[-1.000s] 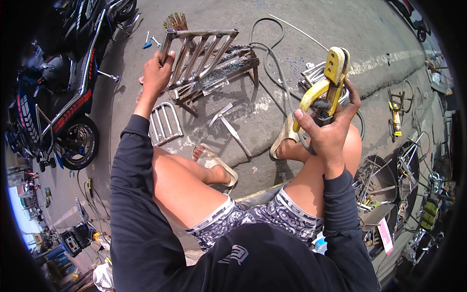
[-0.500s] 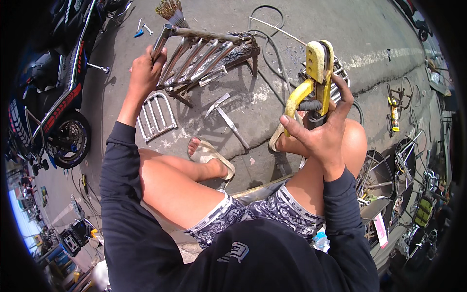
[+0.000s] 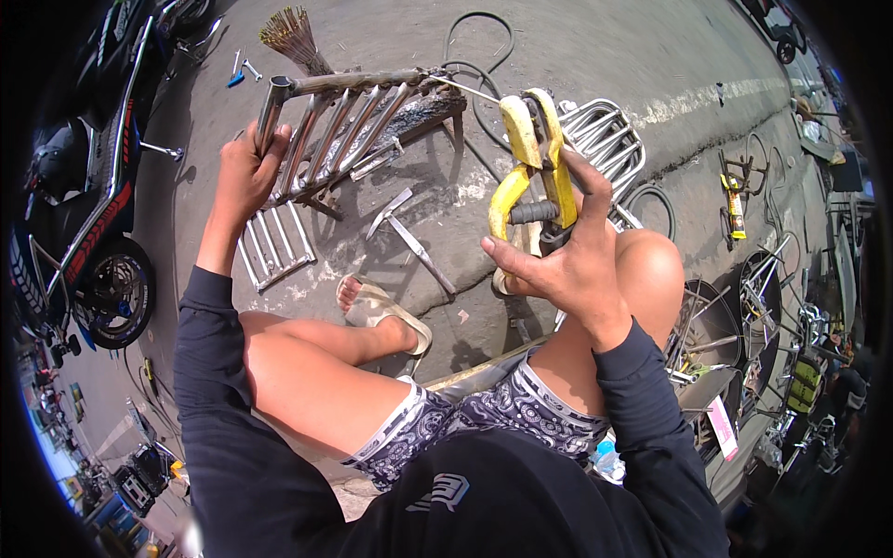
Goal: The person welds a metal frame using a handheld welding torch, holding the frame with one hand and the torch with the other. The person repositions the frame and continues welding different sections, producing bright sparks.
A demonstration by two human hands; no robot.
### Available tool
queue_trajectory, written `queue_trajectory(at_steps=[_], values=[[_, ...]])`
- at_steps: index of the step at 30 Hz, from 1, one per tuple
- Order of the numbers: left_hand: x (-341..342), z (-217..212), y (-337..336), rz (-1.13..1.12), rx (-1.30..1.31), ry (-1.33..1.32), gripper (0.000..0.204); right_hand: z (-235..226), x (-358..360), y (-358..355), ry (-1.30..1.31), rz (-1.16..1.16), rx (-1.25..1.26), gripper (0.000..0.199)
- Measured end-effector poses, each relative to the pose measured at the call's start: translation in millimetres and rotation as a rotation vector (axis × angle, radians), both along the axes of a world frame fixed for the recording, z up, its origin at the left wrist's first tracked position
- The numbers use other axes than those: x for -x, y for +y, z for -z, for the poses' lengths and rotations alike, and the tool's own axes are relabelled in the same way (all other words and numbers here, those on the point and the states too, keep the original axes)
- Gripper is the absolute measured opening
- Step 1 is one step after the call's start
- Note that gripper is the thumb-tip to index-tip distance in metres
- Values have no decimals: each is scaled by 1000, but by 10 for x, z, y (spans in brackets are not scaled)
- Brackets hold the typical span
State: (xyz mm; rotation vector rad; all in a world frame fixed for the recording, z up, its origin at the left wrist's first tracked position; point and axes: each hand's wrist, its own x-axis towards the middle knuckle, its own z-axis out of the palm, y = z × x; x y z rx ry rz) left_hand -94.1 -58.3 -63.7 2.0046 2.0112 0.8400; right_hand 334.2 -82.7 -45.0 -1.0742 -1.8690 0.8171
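My left hand [image 3: 249,172] is closed around the left end tube of a rack of welded metal tubes [image 3: 377,130], which leans on a rough metal stand [image 3: 423,128]. My right hand [image 3: 584,270] grips a yellow welding electrode holder [image 3: 517,130]. From its jaws a thin welding rod [image 3: 473,91] points left; its tip overlaps the right end of the rack's upper bar, and I cannot tell if it touches. On the ground between rack and feet lies a chipping hammer [image 3: 420,253]. A smaller barred metal frame [image 3: 276,244] lies below my left hand's rack.
A bundle of welding rods [image 3: 296,42] stands behind the rack, near wrenches [image 3: 244,71]. A curved tube rack [image 3: 609,139] and black cable [image 3: 509,46] lie beyond my right hand. A motorcycle [image 3: 102,223] stands left; bins of metal scraps [image 3: 712,325] are at right.
The electrode holder and my right hand have moved left, bringing the rod's tip to the rack's right end. The whole view has shifted slightly; my left hand keeps its hold.
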Motion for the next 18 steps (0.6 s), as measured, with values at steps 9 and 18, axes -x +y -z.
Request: queue_trajectory(at_steps=[9,18], values=[[-80,-19,-237,130,48,-34,30,44,2,29,-24,-7,-28,110],[-108,-21,-258,212,-19,-32,26,83,-13,30,8,-27,33,111]])
